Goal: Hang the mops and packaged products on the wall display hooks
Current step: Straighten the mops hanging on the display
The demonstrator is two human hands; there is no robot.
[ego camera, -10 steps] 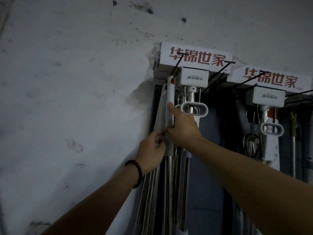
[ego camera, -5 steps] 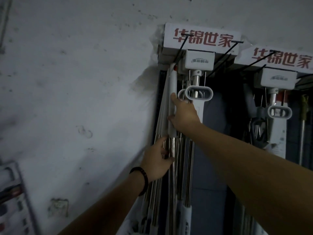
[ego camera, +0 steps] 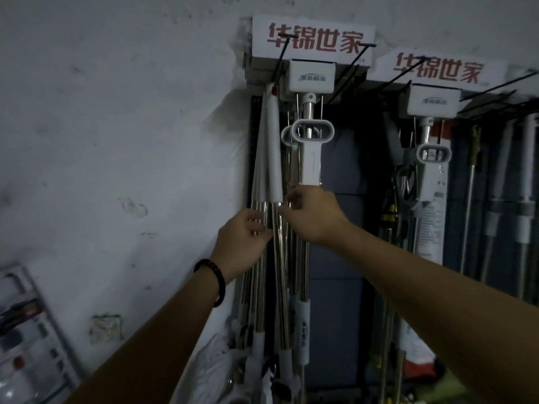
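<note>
Grey plaster wall (ego camera: 116,141) is filling the left side; dark display panel (ego camera: 344,228) is running down the right with black wire hooks (ego camera: 284,53) sticking out under two white signs with red lettering (ego camera: 313,39); mops are hanging in a cluster from the left hooks, steel poles (ego camera: 280,272) pointing down, white grip sleeves (ego camera: 274,158) up top; a white loop-handled mop (ego camera: 312,135) is hanging just right of them; more mops are hanging off the second sign, well apart. Left hand (ego camera: 243,243), beaded bracelet (ego camera: 215,279) on wrist, is curling narrow around the leftmost poles; right hand (ego camera: 313,217) is pinching one pole just under its white sleeve, fingers closed on it.
</note>
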